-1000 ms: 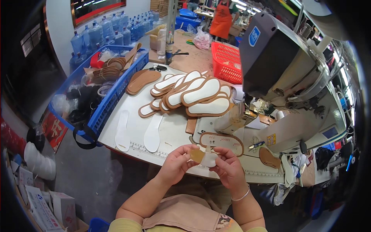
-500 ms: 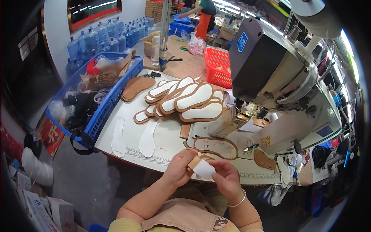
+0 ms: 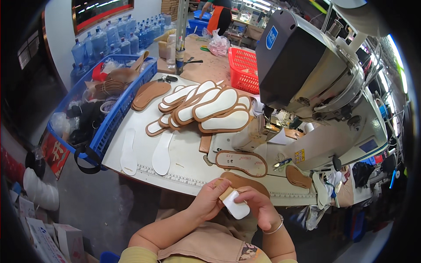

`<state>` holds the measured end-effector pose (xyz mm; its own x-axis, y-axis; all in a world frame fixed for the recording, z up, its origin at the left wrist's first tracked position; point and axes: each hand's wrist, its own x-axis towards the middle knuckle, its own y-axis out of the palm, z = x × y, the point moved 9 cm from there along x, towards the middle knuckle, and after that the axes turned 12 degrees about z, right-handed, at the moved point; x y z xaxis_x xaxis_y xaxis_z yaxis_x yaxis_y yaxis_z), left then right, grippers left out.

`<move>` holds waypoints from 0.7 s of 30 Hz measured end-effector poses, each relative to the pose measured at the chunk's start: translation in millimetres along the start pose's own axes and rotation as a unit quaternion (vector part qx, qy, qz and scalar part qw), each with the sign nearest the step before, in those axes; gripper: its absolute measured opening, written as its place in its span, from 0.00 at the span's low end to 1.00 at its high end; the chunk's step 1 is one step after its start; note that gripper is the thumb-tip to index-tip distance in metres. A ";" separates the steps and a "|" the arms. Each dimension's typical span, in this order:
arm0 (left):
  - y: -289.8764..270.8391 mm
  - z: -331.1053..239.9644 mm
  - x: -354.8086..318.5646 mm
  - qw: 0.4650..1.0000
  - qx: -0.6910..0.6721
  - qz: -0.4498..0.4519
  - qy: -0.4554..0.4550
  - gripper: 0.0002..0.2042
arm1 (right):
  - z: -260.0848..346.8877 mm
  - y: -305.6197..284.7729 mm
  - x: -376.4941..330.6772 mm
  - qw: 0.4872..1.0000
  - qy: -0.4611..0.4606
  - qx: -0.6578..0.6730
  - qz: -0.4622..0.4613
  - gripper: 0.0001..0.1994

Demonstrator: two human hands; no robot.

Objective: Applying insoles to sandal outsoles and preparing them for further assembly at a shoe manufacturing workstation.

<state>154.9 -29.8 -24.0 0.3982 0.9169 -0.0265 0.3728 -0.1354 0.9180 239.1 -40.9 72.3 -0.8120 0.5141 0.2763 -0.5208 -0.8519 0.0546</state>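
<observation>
My left hand (image 3: 209, 200) is closed on a small insole piece (image 3: 237, 207). One part of that piece is white with a rounded end, and a tan strip (image 3: 226, 193) shows by my left thumb. My right hand (image 3: 259, 206) rests its fingertips on the white part, its thumb apart from them. Just beyond my hands, a brown sole piece (image 3: 245, 182) lies at the table edge. Behind it is a brown-rimmed insole (image 3: 241, 163) with red print. Farther back lies a heap of white-topped brown insoles (image 3: 215, 105).
Two white liners (image 3: 163, 153) lie left on the table (image 3: 186, 168), near brown soles (image 3: 150, 94). A sewing machine (image 3: 333, 136) stands at the right, with a red basket (image 3: 244, 70) behind it. A blue crate (image 3: 98, 144) borders the left. Someone in orange (image 3: 215, 19) stands far back.
My right hand has loosened its pinch, and its thumb has moved away from the piece. The white part now points down and shows its rounded end. The view has shifted slightly.
</observation>
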 end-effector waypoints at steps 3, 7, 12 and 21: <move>4.3 16.2 -2.6 0.997 -0.049 0.013 -0.061 0.10 | 15.5 0.1 1.6 0.980 0.045 -0.191 0.044 0.32; -2.9 63.9 -6.3 0.984 -0.061 0.044 -0.162 0.10 | 21.3 -10.3 -20.5 0.938 0.085 -0.336 0.015 0.18; 5.2 90.8 -14.4 0.969 0.143 0.080 -0.183 0.11 | 10.1 -24.8 -42.8 0.993 0.017 0.047 -0.104 0.03; 24.2 22.0 -17.9 0.272 0.952 0.126 0.062 0.40 | -11.1 -86.8 -64.0 0.949 0.282 -0.077 -0.120 0.24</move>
<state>175.2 -57.8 -9.9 0.6247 0.7781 0.0654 0.1533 -0.0401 -0.9874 333.4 1.3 39.2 -0.6535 0.7004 -0.2871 -0.7062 -0.7006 -0.1019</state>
